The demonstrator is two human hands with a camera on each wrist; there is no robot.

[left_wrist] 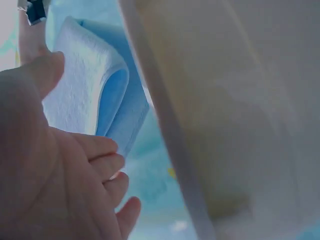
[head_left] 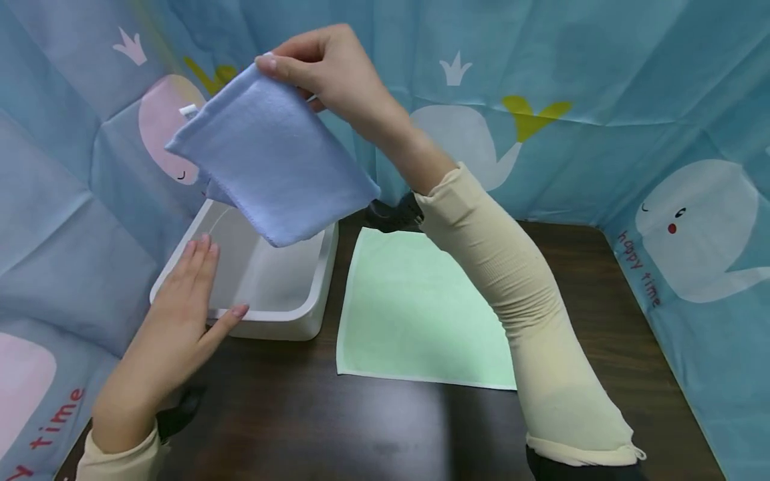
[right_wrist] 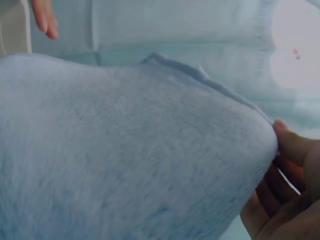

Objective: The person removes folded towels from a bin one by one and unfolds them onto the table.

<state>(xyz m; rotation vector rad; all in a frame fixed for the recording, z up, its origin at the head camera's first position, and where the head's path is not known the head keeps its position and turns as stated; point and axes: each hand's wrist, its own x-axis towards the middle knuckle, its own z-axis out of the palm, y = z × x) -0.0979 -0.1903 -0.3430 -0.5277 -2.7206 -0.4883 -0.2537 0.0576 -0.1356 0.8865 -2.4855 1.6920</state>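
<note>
A folded, pale-blue square of soft-pile fabric (head_left: 277, 153) hangs tilted above a white rectangular basin (head_left: 273, 327), one corner pinched between the thumb and fingers of a person's right hand (head_left: 337, 80). With only that corner held, a loosened pinch could drop the cloth, or its loose fold could fall open. No contents show in the basin's visible part; the cloth hides the rest. The left hand (head_left: 177, 321), fingers extended, is at the near-left rim, contact unclear. Alongside, a mint-green cloth (head_left: 415, 307) lies flat on a dark wood-grain table (head_left: 361, 427).
</note>
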